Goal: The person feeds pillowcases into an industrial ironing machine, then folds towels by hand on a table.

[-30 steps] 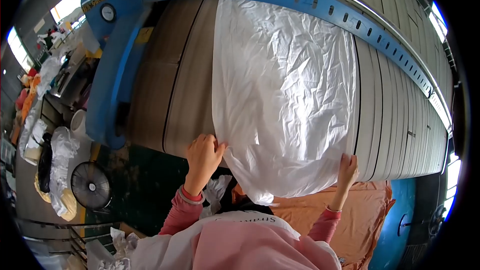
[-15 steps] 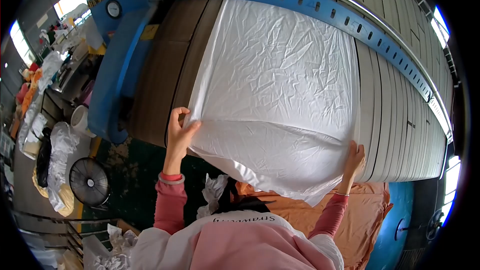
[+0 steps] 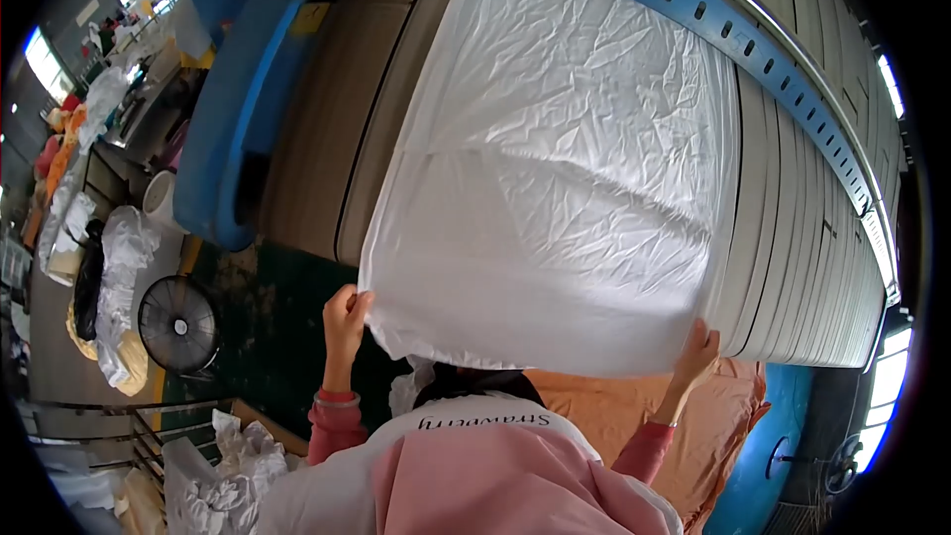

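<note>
A shiny white cloth (image 3: pixel 555 198) lies over the padded belt of a large ironing machine, creased in its upper part and smoother toward me. At its lower left edge, my left hand (image 3: pixel 345 322) pinches the fabric between thumb and fingers. My right hand (image 3: pixel 696 355) is closed on the lower right edge, with some of its fingers hidden. Between the two hands the near hem hangs in a slight curve just above my chest.
A blue perforated bar (image 3: pixel 684 5) and a metal rail cross the machine above the cloth. The blue machine frame (image 3: pixel 223 139) stands at left. A floor fan (image 3: pixel 179 327) and bundles of plastic (image 3: pixel 129 267) are on the floor; orange fabric (image 3: pixel 614 406) spreads below the machine.
My left hand has come down toward me with the cloth edge, and my right hand slightly down too. The near part of the cloth is now flatter and tauter, its fold gone.
</note>
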The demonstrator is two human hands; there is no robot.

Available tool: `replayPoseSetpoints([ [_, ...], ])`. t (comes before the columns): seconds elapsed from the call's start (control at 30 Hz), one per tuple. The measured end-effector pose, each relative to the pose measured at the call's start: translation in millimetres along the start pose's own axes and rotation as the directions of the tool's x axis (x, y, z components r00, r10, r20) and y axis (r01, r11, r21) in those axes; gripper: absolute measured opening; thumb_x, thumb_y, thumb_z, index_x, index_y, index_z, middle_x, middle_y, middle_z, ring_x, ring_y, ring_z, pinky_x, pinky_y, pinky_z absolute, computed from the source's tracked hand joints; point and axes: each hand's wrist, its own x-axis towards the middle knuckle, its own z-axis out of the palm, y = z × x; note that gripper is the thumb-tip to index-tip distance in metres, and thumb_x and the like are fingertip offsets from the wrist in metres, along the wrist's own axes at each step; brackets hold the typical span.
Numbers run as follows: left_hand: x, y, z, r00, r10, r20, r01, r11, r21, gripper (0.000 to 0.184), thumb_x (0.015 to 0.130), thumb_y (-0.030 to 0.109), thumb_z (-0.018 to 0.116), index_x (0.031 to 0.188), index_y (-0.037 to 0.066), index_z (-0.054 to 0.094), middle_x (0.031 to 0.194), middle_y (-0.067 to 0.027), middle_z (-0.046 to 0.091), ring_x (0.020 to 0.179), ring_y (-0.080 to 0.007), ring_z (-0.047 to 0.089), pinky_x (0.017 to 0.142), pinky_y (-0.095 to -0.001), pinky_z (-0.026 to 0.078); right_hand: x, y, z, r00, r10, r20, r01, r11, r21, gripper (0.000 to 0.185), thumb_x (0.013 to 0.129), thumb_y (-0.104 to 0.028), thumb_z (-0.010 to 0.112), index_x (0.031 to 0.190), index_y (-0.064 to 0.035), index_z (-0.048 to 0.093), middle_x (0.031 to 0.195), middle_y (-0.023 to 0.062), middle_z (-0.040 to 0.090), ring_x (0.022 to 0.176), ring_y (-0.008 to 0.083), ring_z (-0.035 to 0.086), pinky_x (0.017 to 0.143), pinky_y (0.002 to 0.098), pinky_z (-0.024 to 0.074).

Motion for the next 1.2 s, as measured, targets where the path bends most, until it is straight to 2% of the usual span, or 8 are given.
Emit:
replayPoseSetpoints([
  [0.4, -6.5, -72.8, 22.7, 0.986, 0.123, -0.117, -0.146, 0.964, -0.22, 0.017, 0.088, 0.011, 0.063, 0.096, -0.003, 0.06, 0.076, -0.0051, 0.063, 0.069, -0.0094, 0.059, 0.061, -0.0235, 0.047, -41.2, 82.3, 28.1, 0.924, -0.18, -0.338, 0.169, 0.984, -0.061, 0.029, 0.091, -0.032, 0.058, 0.098, -0.0044, 0.059, 0.096, 0.0106, 0.061, 0.083, 0.0263, 0.058, 0.072, 0.0407, 0.0459],
  [0.53, -16.3, -51.2, 34.7, 0.94, 0.185, -0.287, -0.219, 0.972, -0.09, 0.016, 0.087, 0.014, 0.063, 0.093, -0.001, 0.059, 0.078, -0.009, 0.064, 0.07, -0.0161, 0.063, 0.062, -0.028, 0.049, -75.5, -56.1, 13.5, 0.795, -0.362, -0.488, 0.454, 0.887, 0.082, 0.034, 0.089, -0.019, 0.06, 0.117, -0.0002, 0.055, 0.118, 0.013, 0.055, 0.109, 0.0298, 0.052, 0.091, 0.0427, 0.0433],
  [0.6, -16.1, -56.1, 44.1, 0.874, 0.281, -0.397, -0.29, 0.956, 0.039, 0.014, 0.089, 0.017, 0.059, 0.09, 0.003, 0.057, 0.077, -0.0137, 0.063, 0.07, -0.0224, 0.065, 0.061, -0.0321, 0.05, -124.1, -154.5, 6.8, 0.771, -0.591, -0.237, 0.635, 0.693, 0.342, 0.04, 0.086, -0.012, 0.062, 0.124, -0.0024, 0.053, 0.125, 0.0143, 0.054, 0.122, 0.031, 0.046, 0.099, 0.0432, 0.0393],
  [0.73, -16.4, -56.6, 35.9, 0.828, 0.251, -0.501, -0.421, 0.87, -0.258, 0.012, 0.08, 0.0, 0.062, 0.09, 0.003, 0.055, 0.078, -0.007, 0.058, 0.074, -0.0146, 0.062, 0.063, -0.0267, 0.05, -244.1, -269.3, 24.0, 0.106, -0.99, 0.088, 0.838, 0.137, 0.528, 0.07, 0.083, -0.04, 0.064, 0.142, -0.0137, 0.038, 0.15, 0.013, 0.03, 0.14, 0.0353, 0.022, 0.111, 0.0574, 0.0128],
  [0.8, -25.8, -36.0, 11.2, 0.855, 0.151, -0.496, -0.301, 0.924, -0.238, 0.016, 0.079, -0.001, 0.064, 0.092, 0.003, 0.056, 0.078, -0.0069, 0.058, 0.075, -0.0147, 0.062, 0.065, -0.027, 0.05, -267.5, -283.9, 51.3, -0.126, -0.975, 0.183, 0.914, -0.043, 0.405, 0.084, 0.076, -0.048, 0.067, 0.147, -0.0217, 0.031, 0.155, 0.0081, 0.02, 0.142, 0.0331, 0.019, 0.111, 0.0567, 0.0163],
  [1.0, -154.2, -75.7, -134.2, 0.605, 0.104, -0.789, 0.054, 0.984, 0.171, 0.021, 0.078, 0.001, 0.066, 0.098, 0.007, 0.062, 0.089, -0.009, 0.059, 0.082, -0.0221, 0.061, 0.073, -0.0329, 0.05, -270.9, -290.1, 71.5, -0.122, -0.982, 0.143, 0.975, -0.092, 0.201, 0.092, 0.069, -0.052, 0.069, 0.147, -0.0289, 0.028, 0.155, 0.0023, 0.021, 0.143, 0.0258, 0.02, 0.113, 0.0522, 0.0172],
  [1.1, -274.0, -116.3, -235.3, 0.412, 0.384, -0.826, 0.522, 0.644, 0.56, 0.026, 0.074, -0.001, 0.055, 0.096, 0.01, 0.063, 0.093, -0.0151, 0.062, 0.092, -0.0348, 0.058, 0.082, -0.0414, 0.046, -268.2, -293.6, 78.2, -0.131, -0.983, 0.126, 0.983, -0.111, 0.149, 0.083, 0.078, -0.057, 0.058, 0.149, -0.029, 0.023, 0.156, -0.0004, 0.019, 0.143, 0.0243, 0.019, 0.113, 0.0507, 0.0157],
  [1.2, -438.0, -187.2, -296.8, 0.283, 0.255, -0.925, 0.948, 0.069, 0.309, 0.041, 0.08, 0.006, 0.055, 0.119, 0.016, 0.06, 0.138, -0.0167, 0.044, 0.127, -0.0377, 0.041, 0.101, -0.0519, 0.034, -262.9, -296.9, 88.0, -0.15, -0.988, -0.032, 0.967, -0.154, 0.203, 0.084, 0.079, -0.059, 0.057, 0.149, -0.0272, 0.022, 0.156, -0.0008, 0.018, 0.143, 0.0229, 0.019, 0.113, 0.0498, 0.0151],
])
